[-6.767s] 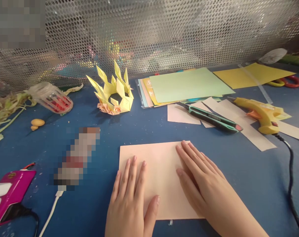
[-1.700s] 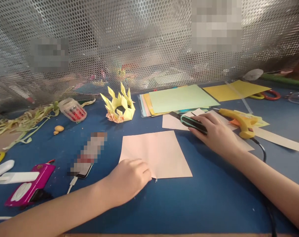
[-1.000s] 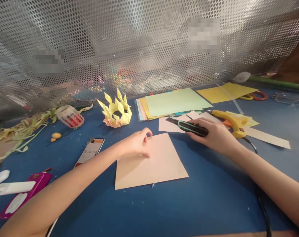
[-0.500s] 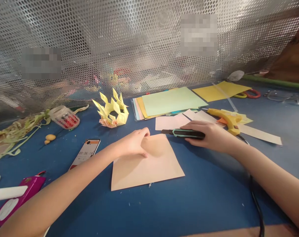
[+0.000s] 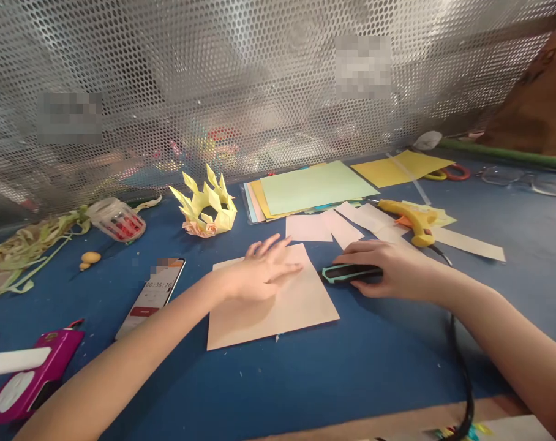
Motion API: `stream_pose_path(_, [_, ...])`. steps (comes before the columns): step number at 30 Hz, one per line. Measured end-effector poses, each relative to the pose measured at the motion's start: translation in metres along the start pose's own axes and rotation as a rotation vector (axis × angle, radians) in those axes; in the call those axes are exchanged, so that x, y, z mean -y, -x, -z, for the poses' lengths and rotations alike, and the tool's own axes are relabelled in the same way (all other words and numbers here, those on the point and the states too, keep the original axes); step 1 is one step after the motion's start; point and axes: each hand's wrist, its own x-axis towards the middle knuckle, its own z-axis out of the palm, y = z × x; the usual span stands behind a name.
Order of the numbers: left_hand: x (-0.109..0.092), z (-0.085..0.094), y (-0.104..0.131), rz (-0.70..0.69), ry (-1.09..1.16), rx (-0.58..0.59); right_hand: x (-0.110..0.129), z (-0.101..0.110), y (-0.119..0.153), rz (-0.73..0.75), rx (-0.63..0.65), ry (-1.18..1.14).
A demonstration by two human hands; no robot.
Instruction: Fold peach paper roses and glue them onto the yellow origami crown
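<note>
A sheet of light peach paper (image 5: 278, 318) lies flat on the blue tabletop in front of me. My left hand (image 5: 262, 269) rests on its upper part with the fingers spread. To the right of the sheet, my right hand (image 5: 383, 269) grips a black and teal utility knife (image 5: 349, 272) low over the table. The knife's tip points left at the sheet's right edge; I cannot tell whether the blade is out. Behind the hands lie pale pink paper pieces (image 5: 308, 228).
A yellow paper crown (image 5: 209, 208) stands at the back, beside stacked coloured paper (image 5: 319, 187). A yellow glue gun (image 5: 411, 219) lies at right, its black cord (image 5: 464, 373) trailing forward. At left are a phone (image 5: 152, 294), a clear jar (image 5: 117, 220) and a magenta case (image 5: 60, 355).
My left hand has opened from a curled grip and flattened onto the paper, which now lies flatter. My right hand has lowered the utility knife slightly toward me.
</note>
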Motion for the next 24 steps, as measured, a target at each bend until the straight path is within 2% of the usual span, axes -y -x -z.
stream_pose_path(4, [-0.011, -0.026, -0.001, -0.042, -0.021, -0.04, 0.006, -0.003, 0.006, 0.013, -0.002, 0.06])
stream_pose_path(8, [-0.007, -0.043, -0.005, -0.084, -0.039, -0.071, 0.014, -0.006, 0.015, 0.04, 0.004, 0.098])
stream_pose_path(12, [-0.006, -0.043, -0.006, -0.085, -0.065, -0.069, 0.022, -0.011, 0.029, 0.074, 0.01, 0.122])
stream_pose_path(17, [-0.013, -0.039, -0.006, -0.078, -0.097, -0.043, 0.028, -0.018, 0.047, 0.108, -0.065, 0.169])
stream_pose_path(24, [-0.005, -0.042, -0.012, -0.218, -0.079, -0.026, 0.039, -0.015, 0.053, 0.219, -0.16, 0.307])
